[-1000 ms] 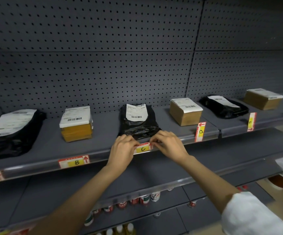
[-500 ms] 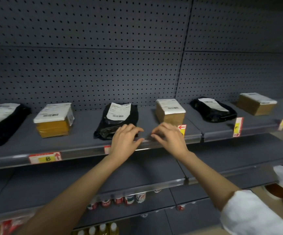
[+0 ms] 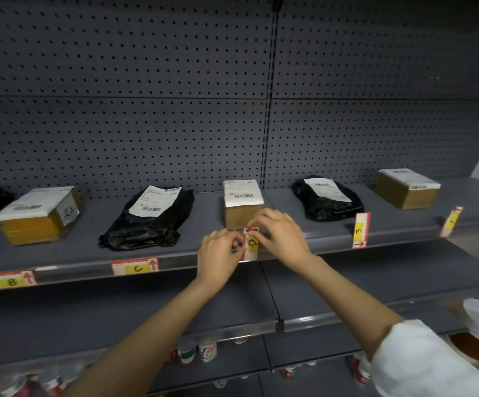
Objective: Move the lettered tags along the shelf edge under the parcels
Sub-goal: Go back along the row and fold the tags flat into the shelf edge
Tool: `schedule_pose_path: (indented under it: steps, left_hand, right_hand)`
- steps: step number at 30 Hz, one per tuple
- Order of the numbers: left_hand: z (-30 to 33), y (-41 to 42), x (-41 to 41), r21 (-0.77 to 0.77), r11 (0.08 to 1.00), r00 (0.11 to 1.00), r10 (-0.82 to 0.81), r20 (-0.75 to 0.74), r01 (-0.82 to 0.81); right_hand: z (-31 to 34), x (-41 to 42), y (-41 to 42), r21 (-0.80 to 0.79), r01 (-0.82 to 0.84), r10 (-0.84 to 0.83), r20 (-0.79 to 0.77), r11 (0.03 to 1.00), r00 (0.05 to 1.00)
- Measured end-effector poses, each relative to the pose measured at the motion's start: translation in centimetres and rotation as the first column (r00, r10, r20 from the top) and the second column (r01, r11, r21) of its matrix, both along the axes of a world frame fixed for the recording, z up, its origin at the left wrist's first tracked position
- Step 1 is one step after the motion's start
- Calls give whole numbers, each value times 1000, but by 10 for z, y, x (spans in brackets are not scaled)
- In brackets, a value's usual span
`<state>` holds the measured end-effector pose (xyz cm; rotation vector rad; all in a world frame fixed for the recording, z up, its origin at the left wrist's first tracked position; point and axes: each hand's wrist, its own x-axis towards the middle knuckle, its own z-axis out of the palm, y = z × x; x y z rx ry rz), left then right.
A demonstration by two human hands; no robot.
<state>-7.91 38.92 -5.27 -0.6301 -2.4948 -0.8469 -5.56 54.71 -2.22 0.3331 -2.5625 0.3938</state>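
Both hands, the left hand (image 3: 223, 251) and right hand (image 3: 279, 235), pinch the upright D tag (image 3: 251, 244) at the shelf edge (image 3: 192, 260) below a cardboard parcel (image 3: 242, 207); it looks light and flimsy, best gripped by its side edges.

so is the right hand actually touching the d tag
Touching. The head view shows the right hand with its fingertips laid over the top and right edge of the D tag, no gap visible.
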Motion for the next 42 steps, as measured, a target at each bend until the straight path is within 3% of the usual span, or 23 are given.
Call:
schedule_pose_path:
  steps: [6, 14, 21, 28, 35, 42]
  left_hand:
    - [-9, 12, 6, 76, 993, 996, 87, 8, -87]
    - [-19, 7, 14, 99, 982, 987, 158, 26, -159]
    - [-3, 1, 6, -114, 987, 993, 114, -17, -115]
    - [-9, 10, 7, -35, 998, 999, 46, 2, -46]
    - [-4, 7, 5, -144, 989, 998, -3, -56, -5]
    - [3, 58, 1, -92, 994, 996, -70, -49, 66]
  right_hand:
    - [3, -6, 8, 68, -127, 124, 49, 990, 991]
    - [-21, 0, 16, -209, -103, 110, 22, 973, 994]
    - [-36, 1, 34, 16, -21, 18, 167, 1000, 986]
    - [-44, 10, 37, 124, -71, 64, 57, 990, 996]
    - [-51, 20, 45, 78, -20, 17, 39, 997, 999]
    - [-30, 21, 119, -71, 215, -218, -26, 974, 976]
